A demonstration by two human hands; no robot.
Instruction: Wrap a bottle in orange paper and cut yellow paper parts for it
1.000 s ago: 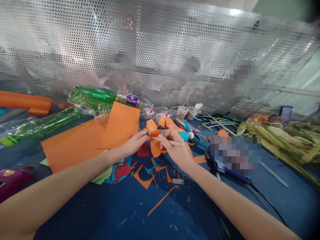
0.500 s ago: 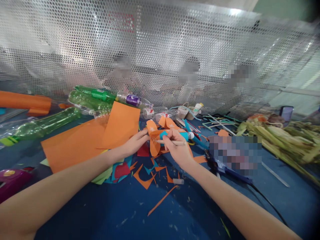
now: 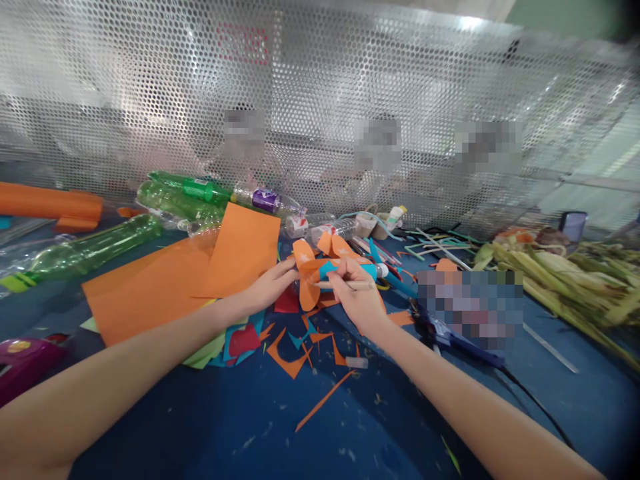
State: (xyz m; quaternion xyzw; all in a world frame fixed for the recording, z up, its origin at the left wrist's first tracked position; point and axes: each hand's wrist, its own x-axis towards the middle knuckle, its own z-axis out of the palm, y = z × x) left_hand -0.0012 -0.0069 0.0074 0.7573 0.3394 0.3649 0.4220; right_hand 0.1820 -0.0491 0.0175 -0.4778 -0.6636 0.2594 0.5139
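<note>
Right hand (image 3: 361, 300) shifted rightward, holding pen (image 3: 359, 285), orange paper (image 3: 308, 298) at left hand (image 3: 271, 285)

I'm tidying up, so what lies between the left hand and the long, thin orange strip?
In the head view, red paper lies nearest the left hand, then orange scraps and a teal scrap before the long orange strip.

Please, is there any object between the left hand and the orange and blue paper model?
Nothing visible stands between them: the left hand has its fingertips at the left edge of the model. The slim, pale, pen-like stick in the right hand is to their right.
</note>
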